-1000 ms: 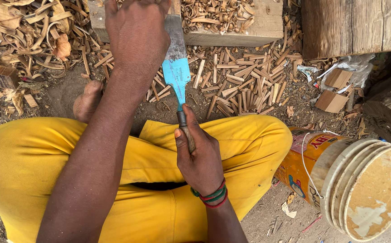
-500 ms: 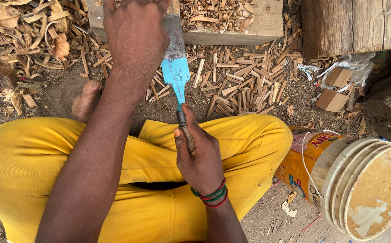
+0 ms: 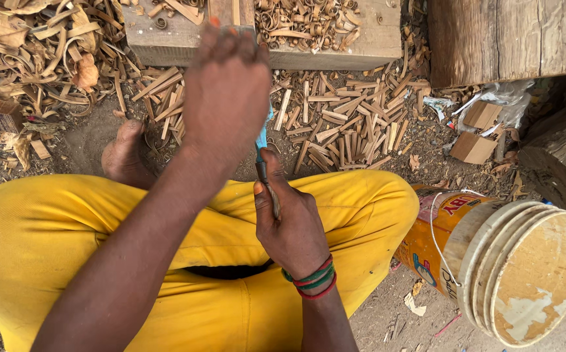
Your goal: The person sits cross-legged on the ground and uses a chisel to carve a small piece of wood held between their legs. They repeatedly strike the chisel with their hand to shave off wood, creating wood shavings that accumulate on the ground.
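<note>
I sit cross-legged in yellow trousers (image 3: 68, 228). My right hand (image 3: 293, 228), with red and green bands at the wrist, is closed around the dark handle of a long blade tool (image 3: 261, 138). Its blue-painted blade points away from me toward a wooden block (image 3: 374, 45). My left hand (image 3: 227, 91) hovers over the blade, blurred, with its back to the camera and fingers curled. It hides most of the blade and whatever lies under its palm. My bare foot (image 3: 123, 156) rests on the dirt to the left.
Wood strips and curled shavings (image 3: 341, 124) litter the ground and the top of the block. An orange bucket (image 3: 452, 234) lies on its side at right, with round wooden discs (image 3: 537, 274) at its mouth. Heavy timbers (image 3: 511, 39) stand at the back right, with cardboard scraps (image 3: 475, 146) below.
My left hand has slid down along the blade toward me and now covers most of the blue part. The right hand keeps its hold on the handle.
</note>
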